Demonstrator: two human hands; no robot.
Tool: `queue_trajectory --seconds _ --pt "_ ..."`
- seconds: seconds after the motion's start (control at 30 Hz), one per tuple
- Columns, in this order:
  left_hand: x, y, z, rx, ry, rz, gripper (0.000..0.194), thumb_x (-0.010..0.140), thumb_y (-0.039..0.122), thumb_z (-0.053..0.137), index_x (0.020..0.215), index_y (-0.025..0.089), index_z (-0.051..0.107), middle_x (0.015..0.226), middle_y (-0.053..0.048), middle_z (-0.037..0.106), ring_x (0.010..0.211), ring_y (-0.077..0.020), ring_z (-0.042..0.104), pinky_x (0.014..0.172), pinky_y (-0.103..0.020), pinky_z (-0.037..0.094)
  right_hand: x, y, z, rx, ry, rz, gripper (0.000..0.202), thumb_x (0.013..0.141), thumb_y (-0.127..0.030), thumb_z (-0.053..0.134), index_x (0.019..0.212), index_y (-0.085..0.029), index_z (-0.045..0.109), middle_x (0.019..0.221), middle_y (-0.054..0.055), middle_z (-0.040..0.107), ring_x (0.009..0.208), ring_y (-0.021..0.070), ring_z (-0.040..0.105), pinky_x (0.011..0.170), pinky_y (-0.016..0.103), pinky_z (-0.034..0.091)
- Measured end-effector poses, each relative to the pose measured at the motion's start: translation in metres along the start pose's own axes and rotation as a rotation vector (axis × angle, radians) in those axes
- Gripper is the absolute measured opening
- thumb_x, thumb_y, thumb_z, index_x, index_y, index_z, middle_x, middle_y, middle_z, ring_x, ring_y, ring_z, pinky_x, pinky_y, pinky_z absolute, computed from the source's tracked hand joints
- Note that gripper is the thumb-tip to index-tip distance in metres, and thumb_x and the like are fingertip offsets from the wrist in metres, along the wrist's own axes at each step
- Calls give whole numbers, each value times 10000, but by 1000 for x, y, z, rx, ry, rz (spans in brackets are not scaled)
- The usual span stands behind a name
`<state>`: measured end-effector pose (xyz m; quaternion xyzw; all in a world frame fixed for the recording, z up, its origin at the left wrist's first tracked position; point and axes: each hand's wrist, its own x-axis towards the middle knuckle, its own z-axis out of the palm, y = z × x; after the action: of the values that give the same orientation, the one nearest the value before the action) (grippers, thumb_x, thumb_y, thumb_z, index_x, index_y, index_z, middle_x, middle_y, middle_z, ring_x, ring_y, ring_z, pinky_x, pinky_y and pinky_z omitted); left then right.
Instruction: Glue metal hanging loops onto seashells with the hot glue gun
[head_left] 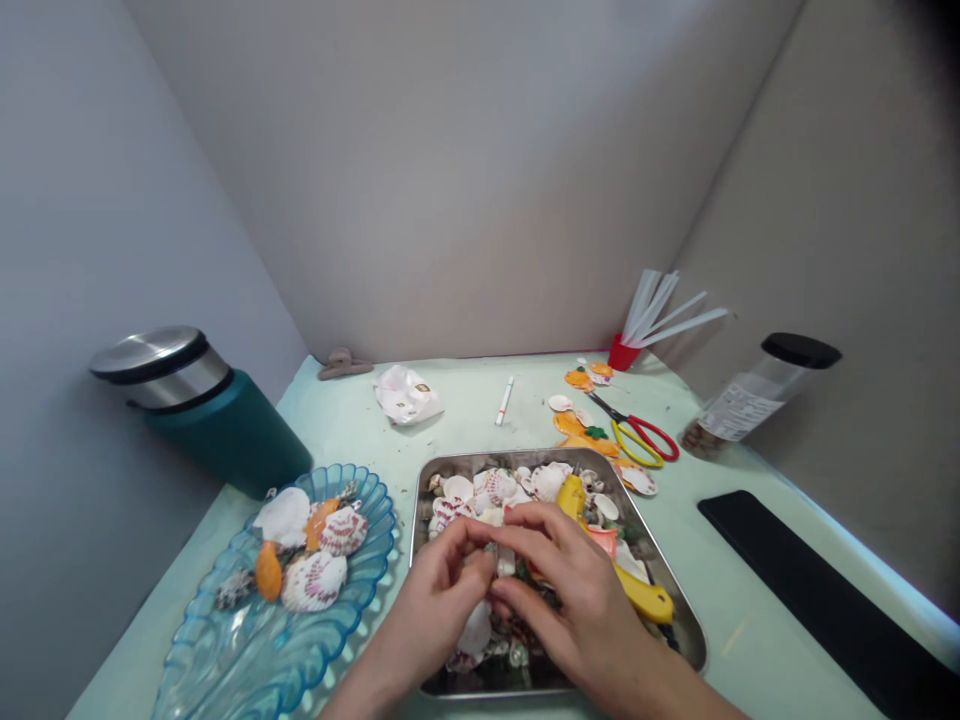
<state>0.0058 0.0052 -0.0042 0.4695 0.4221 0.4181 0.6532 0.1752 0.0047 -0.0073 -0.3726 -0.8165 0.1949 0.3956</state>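
Observation:
Over the metal tray [442,682] my left hand [450,585] and my right hand [564,575] meet, fingertips almost touching. Both are closed in a pinch around a small pale piece [506,560], mostly covered by the fingers, its kind unclear. Beneath them the tray is full of seashells [495,487], mostly white with reddish-purple marks, and small darker bits. A yellow tool [645,597] with a curved handle lies in the tray to the right of my right hand, which hides its middle.
Left stands a blue scalloped dish [326,640] with shells, behind it a green bottle [225,440]. Beyond the tray are crumpled wrapping [407,395], a thin white stick [505,401], orange shell pieces [577,430] and scissors [636,437]. Rightward are a red cup [622,354], a jar [735,412] and a black strip [806,590].

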Motion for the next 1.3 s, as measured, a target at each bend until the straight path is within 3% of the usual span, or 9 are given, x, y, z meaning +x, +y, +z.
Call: queue_trajectory --seconds 0.13,0.3,0.5,0.73,1.1,1.3 --pt "-1 -2 -4 75 21 64 211 855 281 600 1041 186 626 861 -11 654 883 -153 594 796 -230 471 0 2 1 -17 59 -29 380 875 -129 570 1240 -230 541 1099 90 532 1036 221 540 871 374 499" --pt "-4 -5 -5 165 70 142 367 860 278 598 1221 221 561 1032 -45 689 1006 -189 613 851 -252 492 0 5 4 -68 118 -78 328 875 -94 549 1192 -181 556 1121 109 529 1045 224 537 882 385 493" --pt "-7 -11 -8 497 99 323 451 919 248 502 1365 281 447 1333 -53 583 1184 -196 564 1019 -314 438 0 8 5 -111 134 -111 348 872 -57 533 1199 -175 547 1108 112 536 1025 224 539 854 393 500" --pt "-5 -14 -5 793 120 518 529 932 165 434 1444 245 327 1426 -85 490 1288 -201 477 1092 -355 374 0 7 4 -165 140 -122 325 878 -71 532 1182 -182 562 1080 108 557 972 220 557 807 390 510" --pt "-5 -17 -2 836 123 601 550 937 139 399 1467 227 282 1481 -93 408 1329 -232 423 1102 -376 361 0 6 4 -237 151 -141 305 875 -81 539 1159 -181 586 1040 107 602 919 220 578 778 390 493" --pt "-8 -16 -2 760 128 478 525 938 179 411 1454 181 313 1447 -136 451 1287 -247 475 1082 -392 375 0 6 3 -256 139 -154 269 880 -95 534 1129 -171 605 1009 103 623 897 216 593 763 383 490"
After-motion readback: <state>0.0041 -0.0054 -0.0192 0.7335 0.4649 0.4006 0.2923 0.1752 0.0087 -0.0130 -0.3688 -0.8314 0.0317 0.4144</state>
